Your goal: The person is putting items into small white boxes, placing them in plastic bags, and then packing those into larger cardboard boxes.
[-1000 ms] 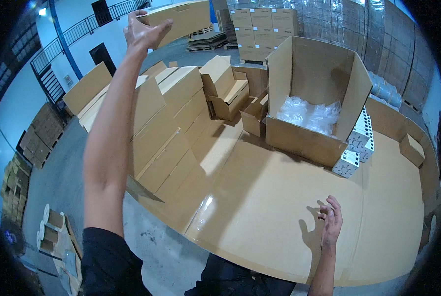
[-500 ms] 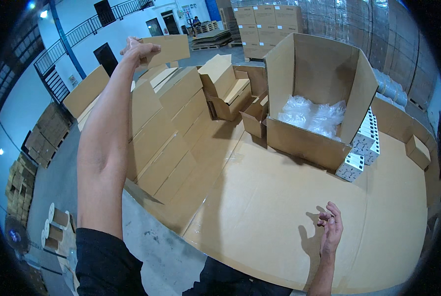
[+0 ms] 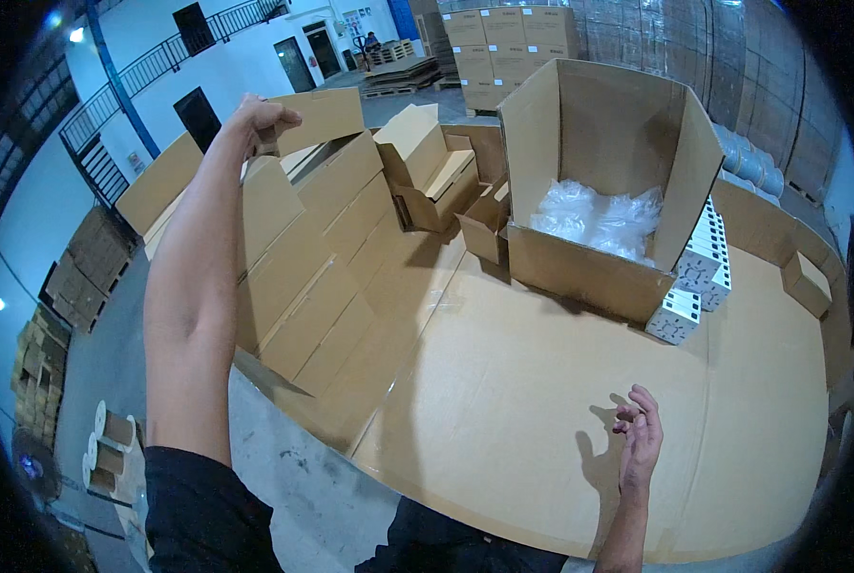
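My left hand reaches far out over a stack of brown cardboard boxes at the left of the table. Its fingers bend downward beside a raised cardboard flap; whatever they grip is hidden behind the hand and forearm. My right hand hovers over the cardboard-covered tabletop near the front, holding nothing, its fingers loosely curled and apart. A large open carton stands beyond it, with clear plastic bags inside.
White patterned boxes are stacked against the carton's right side. Smaller open cartons stand left of it. One small brown box sits by the right-hand cardboard rim. Cable spools stand on the floor at left.
My left hand has moved down toward the box stack, and the flap beside it sits lower against the stack. My right hand has hardly moved. The view has shifted slightly.
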Available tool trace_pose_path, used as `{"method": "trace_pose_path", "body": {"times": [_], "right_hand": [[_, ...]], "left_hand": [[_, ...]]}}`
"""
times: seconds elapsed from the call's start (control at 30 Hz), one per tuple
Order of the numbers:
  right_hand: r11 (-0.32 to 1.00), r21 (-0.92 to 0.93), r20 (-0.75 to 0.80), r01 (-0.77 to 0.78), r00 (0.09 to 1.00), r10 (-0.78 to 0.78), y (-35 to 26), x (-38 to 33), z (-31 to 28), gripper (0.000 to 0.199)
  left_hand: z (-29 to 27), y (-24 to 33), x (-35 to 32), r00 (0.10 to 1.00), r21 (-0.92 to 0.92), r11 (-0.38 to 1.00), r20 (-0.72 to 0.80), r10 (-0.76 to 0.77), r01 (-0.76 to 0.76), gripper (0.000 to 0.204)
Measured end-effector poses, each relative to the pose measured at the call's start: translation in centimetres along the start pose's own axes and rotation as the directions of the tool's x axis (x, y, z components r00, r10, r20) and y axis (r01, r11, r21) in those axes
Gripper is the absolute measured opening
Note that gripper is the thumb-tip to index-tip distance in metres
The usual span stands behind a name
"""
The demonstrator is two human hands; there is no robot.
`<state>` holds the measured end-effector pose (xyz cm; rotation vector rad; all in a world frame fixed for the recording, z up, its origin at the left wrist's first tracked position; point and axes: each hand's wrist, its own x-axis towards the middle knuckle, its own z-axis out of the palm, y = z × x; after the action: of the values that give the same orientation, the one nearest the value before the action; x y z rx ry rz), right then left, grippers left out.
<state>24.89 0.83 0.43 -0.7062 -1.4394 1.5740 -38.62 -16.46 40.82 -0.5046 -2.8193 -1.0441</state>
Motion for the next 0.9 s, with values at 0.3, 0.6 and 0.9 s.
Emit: {"method": "trace_pose_path", "body": {"times": [0.3, 0.6, 0.9], "right_hand": [[0.999, -0.032, 0.021, 0.014, 1.0, -0.013, 0.5, 0.2, -0.6, 0.043], [0.998, -0.068, 0.02, 0.006, 1.0, -0.004, 0.0, -0.1, -0.4, 0.04], [0.997, -0.071, -0.007, 0.028, 1.0, -0.029, 0.1, 0.0, -0.4, 0.044]], "left_hand": [[-0.5, -0.4, -0.9, 0.992, 0.349, 0.936, 0.096, -0.083, 0.045, 0.042], [0.3, -1.2, 1.5, 0.952, 0.606, 0.791, 0.281, -0.118, -0.081, 0.05], [2.6, 1.4, -1.3, 0.973, 0.827, 0.531, 0.229, -0.017, -0.186, 0.061]]}}
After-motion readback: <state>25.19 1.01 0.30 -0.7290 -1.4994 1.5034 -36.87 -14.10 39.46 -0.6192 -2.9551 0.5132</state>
